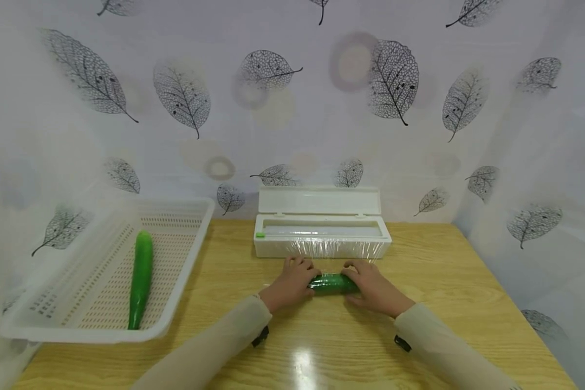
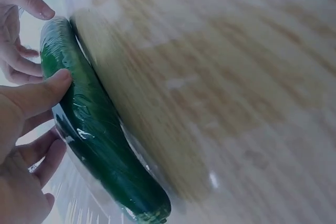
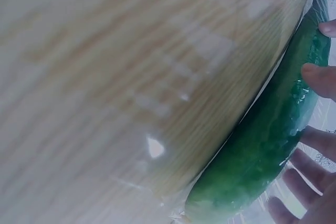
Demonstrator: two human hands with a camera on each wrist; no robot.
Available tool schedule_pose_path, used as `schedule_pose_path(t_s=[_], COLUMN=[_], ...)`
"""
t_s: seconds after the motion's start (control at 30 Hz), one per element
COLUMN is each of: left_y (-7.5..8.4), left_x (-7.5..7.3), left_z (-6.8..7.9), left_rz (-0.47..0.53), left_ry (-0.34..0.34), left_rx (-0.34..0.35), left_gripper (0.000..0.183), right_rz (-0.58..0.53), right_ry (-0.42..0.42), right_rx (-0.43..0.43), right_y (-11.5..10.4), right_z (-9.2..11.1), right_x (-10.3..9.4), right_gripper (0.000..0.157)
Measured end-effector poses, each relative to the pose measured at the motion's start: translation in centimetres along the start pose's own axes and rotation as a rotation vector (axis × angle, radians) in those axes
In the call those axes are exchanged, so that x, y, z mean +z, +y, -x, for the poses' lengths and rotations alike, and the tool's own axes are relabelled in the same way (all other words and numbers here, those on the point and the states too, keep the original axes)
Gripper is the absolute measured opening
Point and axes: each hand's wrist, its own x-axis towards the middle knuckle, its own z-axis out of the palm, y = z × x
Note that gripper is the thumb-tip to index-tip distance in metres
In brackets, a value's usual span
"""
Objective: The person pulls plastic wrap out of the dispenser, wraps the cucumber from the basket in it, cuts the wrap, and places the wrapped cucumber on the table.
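A green cucumber point(image 1: 332, 284) in shiny cling film lies crosswise on the table, in front of a white film dispenser box point(image 1: 323, 247). My left hand point(image 1: 292, 283) holds its left part, the thumb on the near side and the fingers on the far side. At the other end, my right hand point(image 1: 374, 288) grips it the same way. Clear film point(image 1: 329, 248) stretches from the box towards the cucumber. Both wrist views show wrinkled film tight on the cucumber's skin point(image 2: 97, 129), with the right hand's thumb point(image 3: 318, 80) pressing on it.
To the left stands a white perforated basket point(image 1: 185, 281) with another cucumber point(image 1: 141, 279) inside. The dispenser's lid point(image 1: 319, 201) is raised at the back, and a small green slider point(image 1: 260, 235) sits at its left end. Behind hangs a leaf-patterned curtain point(image 1: 302, 135).
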Motion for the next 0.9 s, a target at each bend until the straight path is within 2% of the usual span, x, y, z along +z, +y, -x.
schedule_pose_path(t_s=[0.2, 0.47, 0.67, 0.77, 0.9], left_y=[-0.3, -0.4, -0.8, -1.0, -1.2], left_x=[0.1, -0.2, -0.1, 0.1, 0.4], left_z=[-0.3, -0.5, -0.8, -0.8, -0.7], left_rz=[-0.018, -0.031, 0.067, 0.061, 0.037], left_ry=[-0.036, -0.059, -0.046, -0.048, -0.036], left_rx=[0.001, -0.006, -0.029, -0.025, -0.01], left_gripper=[0.042, 0.047, 0.042, 0.041, 0.049], right_rz=[0.048, 0.05, 0.037, 0.042, 0.043], right_ry=[-0.006, -0.021, -0.015, -0.02, -0.022], right_rx=[0.008, 0.031, 0.031, 0.035, 0.039], right_y=[-0.1, 0.1, 0.0, 0.0, -0.1], right_z=[-0.1, 0.0, 0.0, 0.0, 0.0], right_x=[0.2, 0.1, -0.2, -0.3, -0.3], right_gripper=[0.053, 0.066, 0.063, 0.059, 0.054])
